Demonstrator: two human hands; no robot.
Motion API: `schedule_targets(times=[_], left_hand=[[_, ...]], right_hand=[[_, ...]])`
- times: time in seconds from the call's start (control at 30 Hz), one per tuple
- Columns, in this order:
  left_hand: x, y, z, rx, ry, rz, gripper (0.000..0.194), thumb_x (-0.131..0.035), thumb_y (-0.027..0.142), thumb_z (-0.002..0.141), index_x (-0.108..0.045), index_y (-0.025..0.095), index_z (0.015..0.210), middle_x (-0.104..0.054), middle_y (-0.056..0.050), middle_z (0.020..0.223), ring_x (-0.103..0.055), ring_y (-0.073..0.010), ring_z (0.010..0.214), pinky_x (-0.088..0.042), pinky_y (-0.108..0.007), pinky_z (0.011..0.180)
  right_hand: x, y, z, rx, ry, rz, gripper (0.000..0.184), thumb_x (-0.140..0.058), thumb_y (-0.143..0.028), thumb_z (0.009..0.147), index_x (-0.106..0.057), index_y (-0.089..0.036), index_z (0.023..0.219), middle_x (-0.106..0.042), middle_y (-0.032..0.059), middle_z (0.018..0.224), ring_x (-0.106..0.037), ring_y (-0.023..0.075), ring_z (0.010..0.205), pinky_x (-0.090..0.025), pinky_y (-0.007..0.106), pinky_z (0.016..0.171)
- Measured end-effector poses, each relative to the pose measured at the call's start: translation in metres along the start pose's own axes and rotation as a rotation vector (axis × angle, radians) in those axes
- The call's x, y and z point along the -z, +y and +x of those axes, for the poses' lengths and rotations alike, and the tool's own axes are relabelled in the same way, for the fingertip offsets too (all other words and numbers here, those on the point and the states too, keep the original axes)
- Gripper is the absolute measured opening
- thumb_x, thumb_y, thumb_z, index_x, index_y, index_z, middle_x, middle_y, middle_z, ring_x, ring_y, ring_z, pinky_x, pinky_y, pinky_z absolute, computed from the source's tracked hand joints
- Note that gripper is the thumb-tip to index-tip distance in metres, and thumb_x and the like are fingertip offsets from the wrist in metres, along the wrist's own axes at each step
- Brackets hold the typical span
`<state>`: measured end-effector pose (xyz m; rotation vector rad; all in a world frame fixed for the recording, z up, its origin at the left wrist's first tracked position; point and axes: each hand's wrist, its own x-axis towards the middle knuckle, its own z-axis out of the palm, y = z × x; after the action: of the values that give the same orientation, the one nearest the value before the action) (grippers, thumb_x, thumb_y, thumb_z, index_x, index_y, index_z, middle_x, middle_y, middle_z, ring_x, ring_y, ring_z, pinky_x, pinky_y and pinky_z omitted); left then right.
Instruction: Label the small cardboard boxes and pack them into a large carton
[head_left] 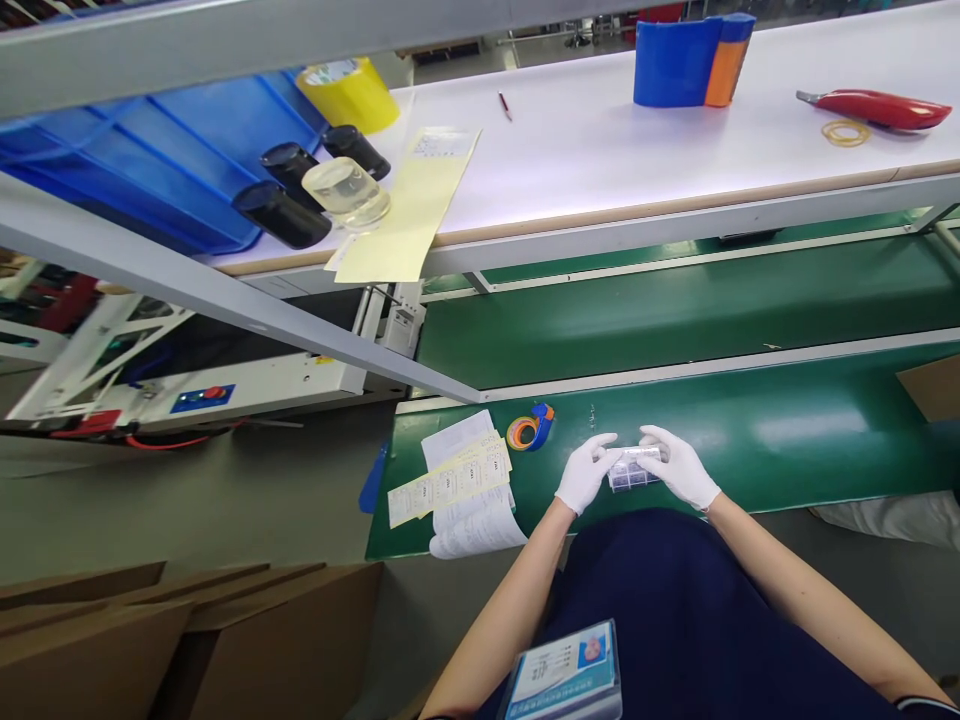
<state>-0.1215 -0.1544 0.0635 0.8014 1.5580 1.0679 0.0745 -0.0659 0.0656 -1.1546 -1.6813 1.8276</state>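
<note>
Both hands wear white gloves and are close together over the green work surface [757, 440]. My left hand [587, 474] grips the left end of a small shiny pack [630, 476] with a grid of pale and dark squares. On its right side, the fingers of my right hand [681, 470] are closed on the same pack. What the pack contains cannot be made out. Left of my hands stands a blue tape dispenser [541, 426] with an orange-edged roll. Beyond it lie yellow label sheets [457, 482] and white printed papers [476, 530].
A raised white shelf [555, 150] runs across the far side, carrying a blue bin [172, 150], black cylinders [281, 213], a clear tape roll [346, 192] and a red-handled cutter [877, 107]. A grey post [247, 300] slants at left. Cardboard [292, 640] stands lower left.
</note>
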Motion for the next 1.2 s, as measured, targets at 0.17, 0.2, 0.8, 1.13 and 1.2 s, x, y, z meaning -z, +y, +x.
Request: schedule_targets(times=[0.17,0.2,0.8,1.13,1.2], left_hand=[[0.004,-0.001,0.002,-0.007,-0.137,-0.024,0.052,-0.079,0.041,0.078,-0.067,0.016,0.122,-0.065,0.000,0.079,-0.060,-0.0140,0.071,-0.050,-0.028,0.070],[0.005,-0.001,0.002,-0.004,-0.133,0.008,0.046,-0.077,0.043,0.080,-0.070,0.016,0.117,-0.067,-0.001,0.079,-0.061,-0.0147,0.072,-0.050,-0.028,0.070],[0.002,0.011,0.006,-0.020,-0.182,0.095,0.027,-0.075,0.040,0.081,-0.078,0.018,0.095,-0.078,-0.006,0.097,-0.071,-0.0212,0.090,-0.053,-0.031,0.083],[-0.001,0.007,0.009,0.057,-0.032,-0.070,0.026,-0.077,0.040,0.076,-0.076,0.016,0.088,-0.077,-0.007,0.091,-0.071,-0.0218,0.088,-0.054,-0.031,0.078],[0.001,0.008,0.010,0.059,-0.029,-0.082,0.027,-0.078,0.041,0.075,-0.076,0.017,0.087,-0.077,-0.007,0.089,-0.070,-0.0218,0.087,-0.054,-0.031,0.077]], right_hand=[[-0.002,-0.005,-0.001,0.028,-0.019,-0.021,0.055,-0.071,-0.037,0.085,-0.058,-0.018,0.135,-0.073,0.0052,0.105,-0.070,0.0177,0.094,-0.058,0.036,0.091],[-0.002,-0.006,-0.001,0.033,-0.016,-0.027,0.055,-0.072,-0.037,0.085,-0.058,-0.018,0.135,-0.073,0.0049,0.105,-0.070,0.0177,0.095,-0.057,0.036,0.092],[-0.003,-0.013,-0.003,-0.003,0.113,-0.141,0.051,-0.076,-0.038,0.080,-0.066,-0.021,0.126,-0.074,0.0000,0.082,-0.070,0.0181,0.077,-0.060,0.035,0.081],[-0.001,-0.009,-0.002,0.134,0.204,-0.272,0.046,-0.071,-0.034,0.085,-0.064,-0.021,0.128,-0.077,0.0052,0.103,-0.073,0.0201,0.086,-0.062,0.041,0.088],[0.000,-0.009,-0.003,0.245,0.249,-0.382,0.040,-0.067,-0.032,0.090,-0.065,-0.023,0.128,-0.075,0.0057,0.107,-0.072,0.0203,0.087,-0.061,0.043,0.090]])
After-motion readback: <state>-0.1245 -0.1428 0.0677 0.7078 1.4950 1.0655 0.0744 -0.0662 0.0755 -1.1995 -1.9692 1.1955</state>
